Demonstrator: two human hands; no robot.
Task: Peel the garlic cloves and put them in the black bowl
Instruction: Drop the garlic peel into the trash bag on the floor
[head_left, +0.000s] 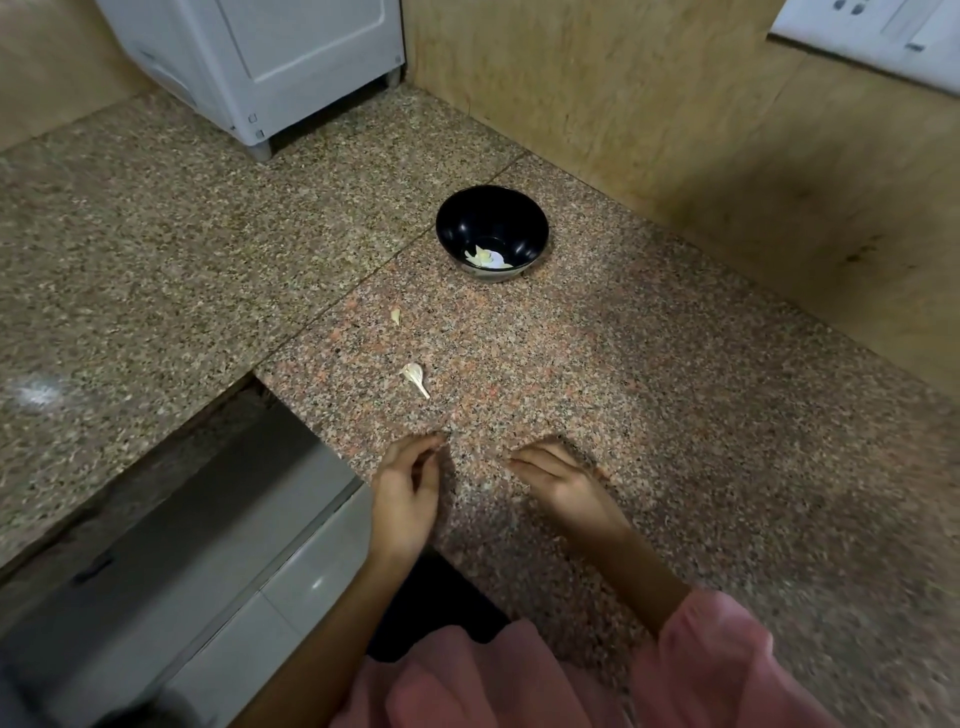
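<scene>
Blur hides what the left hand (408, 493) pinches, if anything.

A: Where do the hands sit?
B: Both rest side by side on the counter (649, 364) near its front edge, left hand (408, 491) and right hand (558, 478) slightly apart

A: What lies beyond them?
B: A garlic clove (414, 378) just ahead of the left hand, a smaller piece (396, 316) farther on, then the bowl (492, 231) well beyond, with garlic pieces (485, 257) inside

A: Behind that?
B: An appliance (260, 62) far back left, walls behind and to the right
</scene>
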